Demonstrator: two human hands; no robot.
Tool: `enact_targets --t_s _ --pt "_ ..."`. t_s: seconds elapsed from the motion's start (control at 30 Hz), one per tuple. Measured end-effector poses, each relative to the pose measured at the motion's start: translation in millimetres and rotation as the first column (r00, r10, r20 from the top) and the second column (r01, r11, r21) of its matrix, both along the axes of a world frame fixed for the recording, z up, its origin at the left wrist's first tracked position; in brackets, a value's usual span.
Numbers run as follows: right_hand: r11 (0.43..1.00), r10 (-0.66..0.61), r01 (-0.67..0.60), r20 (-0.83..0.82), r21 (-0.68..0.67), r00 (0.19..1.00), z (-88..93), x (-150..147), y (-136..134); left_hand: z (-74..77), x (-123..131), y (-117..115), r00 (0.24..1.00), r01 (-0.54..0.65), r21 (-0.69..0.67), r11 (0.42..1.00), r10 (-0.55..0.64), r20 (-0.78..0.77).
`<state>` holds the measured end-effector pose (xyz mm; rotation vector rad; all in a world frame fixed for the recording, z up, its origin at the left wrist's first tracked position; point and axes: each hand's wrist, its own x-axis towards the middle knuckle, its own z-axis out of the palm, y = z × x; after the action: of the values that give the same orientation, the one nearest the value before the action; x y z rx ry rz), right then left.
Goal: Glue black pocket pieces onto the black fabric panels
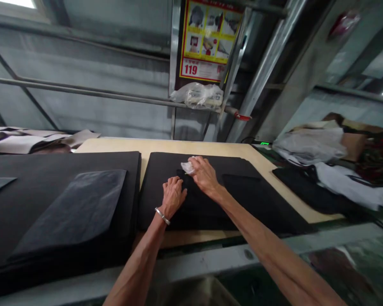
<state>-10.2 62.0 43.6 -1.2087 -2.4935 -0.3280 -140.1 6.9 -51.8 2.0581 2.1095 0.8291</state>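
- A person stands at a pale wooden tabletop [210, 148], both bare forearms stretched out over it.
- Left hand [173, 196]: knuckles up, fingers curled down onto a flat black fabric piece [199, 204]. It certainly touches the piece, but I cannot tell whether the fingers pinch its edge or only press on it. There is a thin silver bangle [162, 215] on that wrist.
- Right hand [204, 173]: just beyond the left one, fingers closed around a small white lump [188, 167]. The lump is too blurred to say whether it is chalk or rag. It pokes out at the hand's left side, low against the black fabric.
- The black fabric piece lies on top of a thick stack of black sheets [264, 199], mid-table, straight in front of the person.
- To the left, a narrow strip of bare wood between them, is a larger black stack [51, 165] with a loose dark grey sheet [76, 208] on top.
- Far right, past the table's edge, is a heap of white and black cloth [309, 146].
- On the wall behind is a yellow-and-red poster marked "119" [207, 40]. A clear plastic bag [199, 95] sits on the metal rail beneath it.
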Motion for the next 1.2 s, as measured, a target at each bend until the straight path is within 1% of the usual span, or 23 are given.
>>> enact_targets --t_s 0.07,0.13,0.3,0.37,0.4,0.47,0.53,0.67,0.77,0.8,0.87,1.0,1.07,1.13,1.2 --pt "1.0 0.021 -0.021 -0.009 -0.02 1.0 1.5 -12 -2 -0.8 0 0 1.0 0.005 0.007 1.0 -0.005 -0.004" --pt "1.0 0.006 -0.006 -0.009 -0.025 1.0 3.3 -3 2 -1.6 -1 0 1.0 0.008 0.018 1.0 -0.008 0.001" --pt "0.989 -0.15 0.15 0.011 -0.002 0.989 7.0 66 20 -2.6 -1 1 1.0 0.01 0.008 1.0 -0.01 0.02" --pt "0.985 -0.172 0.172 0.011 0.005 0.985 6.5 80 22 -2.9 -1 2 1.0 0.004 0.005 1.0 -0.004 0.024" --pt "0.986 -0.167 0.167 0.009 0.012 0.986 5.6 81 21 -3.1 -1 2 1.0 -0.001 0.005 1.0 0.001 0.024" --pt "0.989 -0.144 0.144 0.002 0.024 0.99 2.9 71 18 -3.6 -1 3 1.0 -0.009 0.002 1.0 0.009 0.016" --pt "0.993 -0.115 0.115 -0.019 0.015 0.993 0.2 51 11 -4.2 -2 3 1.0 -0.006 0.004 1.0 0.006 0.005" --pt "0.996 -0.076 0.072 -0.09 -0.045 0.993 -2.7 9 -4 -4.8 -2 2 1.0 0.014 0.017 1.0 -0.014 -0.015" --pt "0.997 -0.047 0.039 -0.123 -0.066 0.991 -3.1 -5 -9 -4.5 -2 1 1.0 0.011 0.028 1.0 -0.011 -0.017" --pt "0.997 -0.045 0.036 -0.126 -0.069 0.991 -2.9 -4 -9 -4.4 -3 1 1.0 0.01 0.031 0.999 -0.009 -0.015" --pt "0.996 -0.066 0.059 -0.118 -0.068 0.991 -2.4 8 -5 -4.6 -3 1 1.0 0.008 0.031 0.999 -0.008 -0.011" --pt "0.987 -0.154 0.15 -0.084 -0.048 0.985 1.4 54 8 -5.5 -4 2 1.0 0.024 0.034 0.999 -0.023 -0.016" --pt "0.982 -0.187 0.184 -0.069 -0.05 0.98 4.2 70 9 -5.8 -4 2 1.0 0.023 0.038 0.999 -0.022 -0.019" --pt "0.979 -0.198 0.196 -0.05 -0.049 0.979 6.2 74 4 -6.2 -3 2 1.0 0.007 0.047 0.999 -0.006 -0.016" --pt "0.981 -0.191 0.188 -0.038 -0.054 0.981 6.2 64 -4 -7.2 -3 2 1.0 -0.004 0.064 0.998 0.004 -0.005"
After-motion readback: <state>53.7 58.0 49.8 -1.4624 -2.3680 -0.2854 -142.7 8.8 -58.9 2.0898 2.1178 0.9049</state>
